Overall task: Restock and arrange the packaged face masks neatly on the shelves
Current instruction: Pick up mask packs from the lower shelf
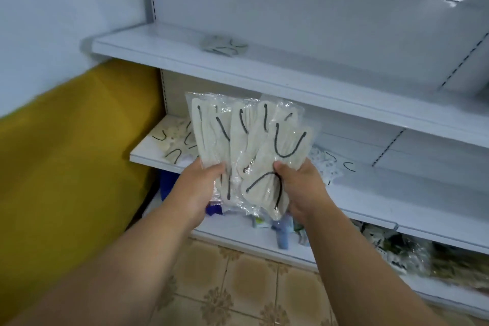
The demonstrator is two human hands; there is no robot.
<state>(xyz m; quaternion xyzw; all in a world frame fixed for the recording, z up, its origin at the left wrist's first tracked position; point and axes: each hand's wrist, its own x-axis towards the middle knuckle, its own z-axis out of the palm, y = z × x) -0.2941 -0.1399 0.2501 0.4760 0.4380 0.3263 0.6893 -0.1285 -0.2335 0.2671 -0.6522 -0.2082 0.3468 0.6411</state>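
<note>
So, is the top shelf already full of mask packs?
No, the top shelf carries only one mask pack, while both hands hold the fanned packs lower down.

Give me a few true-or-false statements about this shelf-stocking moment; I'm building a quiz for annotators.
1. Both hands hold a fanned bunch of packaged masks. True: the left hand and right hand each grip its lower end.
2. The top shelf holds a tall stack of masks. False: only one pack lies there.
3. The held masks are blue with white loops. False: they are cream with dark loops.
4. A yellow cloth lies left of the shelving. True.
</note>
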